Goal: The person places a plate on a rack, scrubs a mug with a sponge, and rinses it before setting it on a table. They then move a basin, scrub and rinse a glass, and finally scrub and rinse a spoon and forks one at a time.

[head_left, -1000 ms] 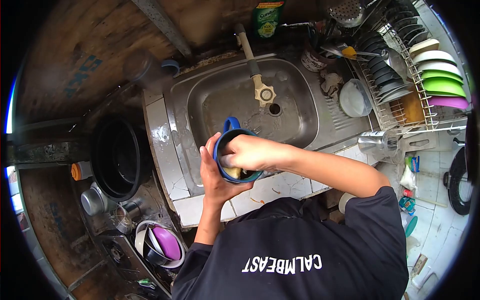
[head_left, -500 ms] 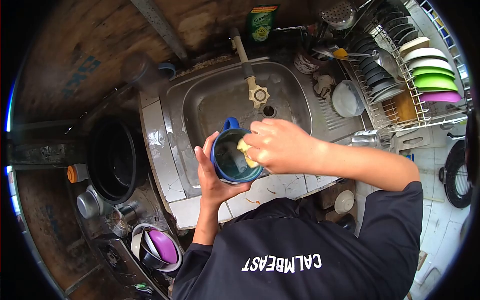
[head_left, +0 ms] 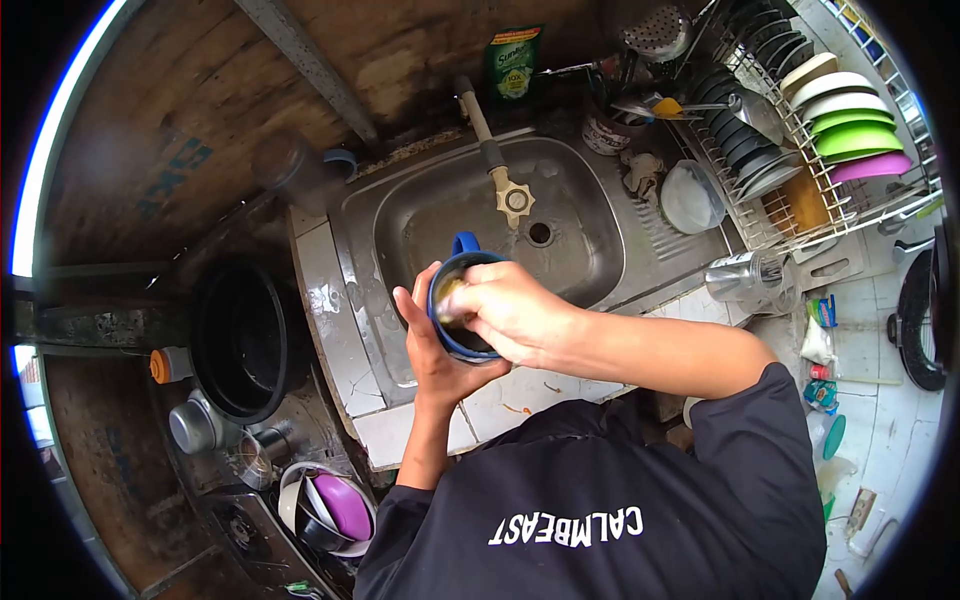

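A blue mug [head_left: 464, 243] is tilted with its mouth toward me over the front edge of the metal sink [head_left: 590, 285]. My left hand [head_left: 438, 360] wraps round its near left side, with the thumb along the base. Inside the mouth, my right hand [head_left: 510, 315] presses a yellow sponge [head_left: 450, 296] against the inner wall. The sponge is blurred and partly covered by the fingers. Beyond the mug, the tap [head_left: 513, 200] hangs over the sink near the drain [head_left: 540, 234].
A dish rack [head_left: 845, 225] with plates and bowls stands at the right. A clear tub [head_left: 692, 197] sits on the drainboard. To the left are a large black basin [head_left: 238, 340] and a bowl stack [head_left: 343, 507]. A green soap pouch [head_left: 514, 62] leans at the back.
My right hand has moved left and deeper into the mug with the sponge. The left hand keeps its hold on the mug. The view has shifted slightly.
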{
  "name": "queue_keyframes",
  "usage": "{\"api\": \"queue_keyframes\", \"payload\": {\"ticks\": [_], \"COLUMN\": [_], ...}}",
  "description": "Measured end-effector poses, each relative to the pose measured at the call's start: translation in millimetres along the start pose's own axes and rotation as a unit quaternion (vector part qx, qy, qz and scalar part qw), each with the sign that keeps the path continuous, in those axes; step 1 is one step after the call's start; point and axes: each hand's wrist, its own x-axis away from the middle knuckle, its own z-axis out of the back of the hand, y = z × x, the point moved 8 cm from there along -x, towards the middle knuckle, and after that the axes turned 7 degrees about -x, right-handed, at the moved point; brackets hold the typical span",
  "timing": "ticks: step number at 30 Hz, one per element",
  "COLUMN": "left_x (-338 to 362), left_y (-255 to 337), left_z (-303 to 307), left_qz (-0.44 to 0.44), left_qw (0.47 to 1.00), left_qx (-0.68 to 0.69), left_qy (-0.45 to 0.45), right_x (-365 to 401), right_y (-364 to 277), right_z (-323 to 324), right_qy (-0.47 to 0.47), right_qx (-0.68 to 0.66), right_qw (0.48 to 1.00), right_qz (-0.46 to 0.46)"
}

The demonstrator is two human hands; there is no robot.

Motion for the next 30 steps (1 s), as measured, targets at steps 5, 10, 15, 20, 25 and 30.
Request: {"api": "queue_keyframes", "payload": {"ticks": [5,10,15,20,25,30], "left_x": [-0.9,-6.0,-0.2,-4.5,-2.6,0.3], "left_y": [11.8,22.9,14.8,16.0,15.0,16.6], "left_z": [-0.4,4.6,13.0,13.4,14.7,16.2], "left_qz": [-0.012,0.010,0.054,0.061,0.064,0.017], "left_qw": [0.999,0.999,0.995,0.993,0.995,0.999], "left_qx": [-0.002,0.014,0.064,0.097,0.078,0.037], "left_qy": [0.038,0.050,0.048,-0.022,-0.024,-0.002], "right_x": [29.6,59.2,77.4,84.7,71.4,65.8], "right_y": [-28.6,-77.0,-97.7,-46.7,-49.6,-60.9], "right_z": [5.9,-6.2,-22.8,-69.7,-71.5,-43.1], "right_qy": [0.026,-0.064,-0.136,-0.331,-0.293,-0.232], "right_qx": [-0.135,-0.057,0.412,0.746,0.795,0.832], "right_qw": [0.989,0.987,0.848,0.317,0.211,0.448], "right_qz": [0.050,0.134,0.303,0.484,0.487,0.232]}}
